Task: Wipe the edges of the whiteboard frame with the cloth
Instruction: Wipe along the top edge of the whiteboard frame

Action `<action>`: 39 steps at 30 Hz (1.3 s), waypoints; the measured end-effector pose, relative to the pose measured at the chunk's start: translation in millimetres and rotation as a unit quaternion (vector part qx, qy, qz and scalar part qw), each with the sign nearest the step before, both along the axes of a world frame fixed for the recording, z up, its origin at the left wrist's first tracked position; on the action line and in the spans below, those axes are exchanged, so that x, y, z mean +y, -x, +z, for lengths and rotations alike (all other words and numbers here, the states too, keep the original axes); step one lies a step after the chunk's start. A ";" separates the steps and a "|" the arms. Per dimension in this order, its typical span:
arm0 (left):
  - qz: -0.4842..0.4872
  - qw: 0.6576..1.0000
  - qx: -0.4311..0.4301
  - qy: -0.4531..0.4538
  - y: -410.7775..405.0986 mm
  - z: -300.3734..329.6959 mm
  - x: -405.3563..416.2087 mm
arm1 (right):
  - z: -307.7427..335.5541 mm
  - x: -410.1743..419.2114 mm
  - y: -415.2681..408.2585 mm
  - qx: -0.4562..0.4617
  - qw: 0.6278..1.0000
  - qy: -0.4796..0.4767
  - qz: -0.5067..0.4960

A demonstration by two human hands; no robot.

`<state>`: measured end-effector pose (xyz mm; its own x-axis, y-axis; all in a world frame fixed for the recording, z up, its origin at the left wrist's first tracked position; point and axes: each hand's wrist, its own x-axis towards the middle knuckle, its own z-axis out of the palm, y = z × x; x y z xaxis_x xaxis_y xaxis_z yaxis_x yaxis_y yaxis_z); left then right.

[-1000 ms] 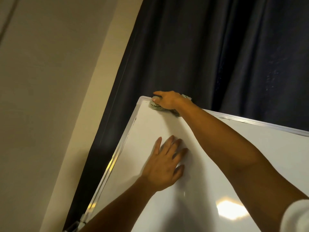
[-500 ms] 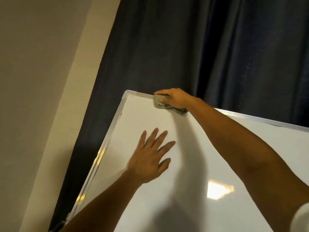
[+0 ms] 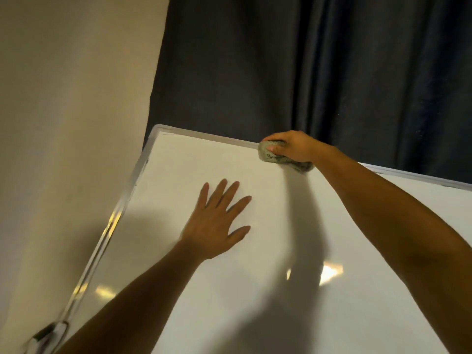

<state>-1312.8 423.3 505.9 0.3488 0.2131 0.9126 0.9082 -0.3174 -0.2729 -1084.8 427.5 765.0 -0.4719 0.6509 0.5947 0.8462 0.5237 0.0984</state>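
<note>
A white whiteboard with a silver metal frame fills the lower part of the view. My right hand grips a crumpled grey-green cloth and presses it on the top frame edge, some way right of the top left corner. My left hand lies flat on the board surface with fingers spread, holding nothing. The left frame edge runs down to the lower left.
A dark blue curtain hangs right behind the board's top edge. A beige wall stands to the left. A dark and white bracket or clip sits at the lower left frame end.
My right hand has slid the cloth along the top frame edge from the top left corner toward the right. My left hand stays flat on the board.
</note>
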 end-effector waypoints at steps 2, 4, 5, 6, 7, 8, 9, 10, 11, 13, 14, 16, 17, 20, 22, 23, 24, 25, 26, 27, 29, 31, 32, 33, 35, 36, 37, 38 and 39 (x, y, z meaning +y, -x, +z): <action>0.010 1.000 -0.003 0.004 -5.1 1.3 -0.9 | -0.7 -4.9 -24.2 0.014 1.000 0.000 -0.002; 0.014 1.000 -0.019 0.015 -15.0 3.8 -3.9 | -1.0 -10.9 -44.6 0.026 1.000 0.003 -0.005; 0.011 0.999 -0.025 0.022 -20.1 4.7 -5.3 | -0.9 -13.9 -54.5 0.029 1.000 0.006 -0.007; 0.009 0.999 -0.026 0.025 -26.5 5.0 -7.4 | -1.5 -17.3 -65.2 0.030 0.999 0.007 -0.012; 0.007 0.999 -0.022 0.023 -31.7 6.2 -9.1 | -1.3 -19.6 -72.2 0.028 0.999 0.007 -0.018; 0.002 1.000 -0.011 0.021 -39.8 8.4 -11.7 | -1.7 -22.4 -81.0 0.029 0.999 0.003 -0.026; -0.007 1.000 0.001 0.017 -47.5 9.9 -14.5 | -2.4 -25.1 -87.3 0.031 0.999 -0.002 -0.032; -0.014 1.000 0.010 0.012 -54.3 10.9 -17.1 | -2.1 -28.6 -90.8 0.034 0.999 -0.010 -0.040; -0.019 1.000 0.016 0.007 -60.6 10.3 -19.5 | -3.0 -33.1 -90.7 0.037 0.998 -0.018 -0.047; -0.023 0.999 0.023 0.004 -70.7 11.0 -24.8 | -7.0 -44.6 -80.7 0.020 0.997 -0.040 -0.070; -0.028 0.999 0.029 0.003 -74.1 13.8 -26.0 | -8.1 -49.8 -72.6 -0.002 0.995 -0.058 -0.082; -0.039 0.998 0.048 -0.013 -78.4 13.7 -24.7 | -11.2 -53.5 -50.3 -0.047 0.991 -0.094 -0.088; -0.043 0.997 0.056 -0.021 -81.2 11.8 -24.3 | -13.8 -54.2 -37.4 -0.066 0.988 -0.108 -0.084; -0.063 0.996 0.059 -0.021 -91.0 17.8 -30.0 | -17.0 -57.8 -9.9 -0.084 0.985 -0.123 -0.084; -0.062 0.996 0.052 -0.023 -97.3 16.3 -33.3 | -17.2 -60.7 -6.8 -0.084 0.987 -0.118 -0.076; -0.060 0.997 0.051 -0.019 -102.3 15.4 -36.6 | -16.1 -64.0 -12.6 -0.081 0.988 -0.111 -0.072; -0.056 0.997 0.052 -0.019 -103.3 17.2 -39.2 | -12.8 -66.5 -16.9 -0.079 0.989 -0.108 -0.065; -0.052 0.997 0.054 -0.023 -105.2 17.7 -41.4 | -11.2 -69.0 -23.8 -0.078 0.990 -0.102 -0.063; -0.050 0.997 0.054 -0.029 -108.5 18.5 -43.4 | -9.7 -72.3 -32.3 -0.076 0.991 -0.095 -0.062; -0.045 0.997 0.055 -0.032 -113.1 18.8 -45.1 | -9.1 -75.7 -42.1 -0.072 0.992 -0.087 -0.064; -0.035 0.997 0.056 -0.028 -126.4 20.0 -49.7 | -7.9 -82.9 -63.1 -0.063 0.992 -0.081 -0.070; -0.020 0.999 0.035 -0.022 -143.7 21.3 -54.3 | -6.0 -89.0 -84.5 -0.056 0.992 -0.081 -0.075; -0.010 1.000 0.019 -0.021 -151.8 22.2 -55.9 | -4.9 -91.8 -95.1 -0.051 0.992 -0.082 -0.076; 0.000 1.000 0.004 -0.023 -159.0 22.1 -56.8 | -4.4 -94.3 -106.2 -0.047 0.993 -0.080 -0.077; 0.005 0.999 -0.012 -0.035 -169.8 24.4 -56.7 | -2.4 -98.4 -129.5 -0.035 0.994 -0.074 -0.077; 0.002 0.999 -0.013 -0.042 -173.6 26.0 -55.9 | -2.1 -100.3 -140.8 -0.032 0.994 -0.075 -0.078; -0.001 0.999 -0.008 -0.049 -182.1 28.2 -56.3 | -1.8 -103.1 -155.3 -0.031 0.993 -0.078 -0.081; -0.004 0.998 0.000 -0.055 -193.3 30.4 -57.9 | -1.5 -106.1 -170.0 -0.030 0.993 -0.080 -0.083; -0.008 0.998 0.013 -0.060 -206.9 32.4 -60.9 | -1.6 -109.3 -183.9 -0.026 0.993 -0.079 -0.084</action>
<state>-1105.9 362.4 538.3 0.3754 0.0963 0.9219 0.8951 -0.2958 -0.3336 -900.9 318.1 763.4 -0.3972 0.6245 0.6724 0.9121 0.3496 0.2141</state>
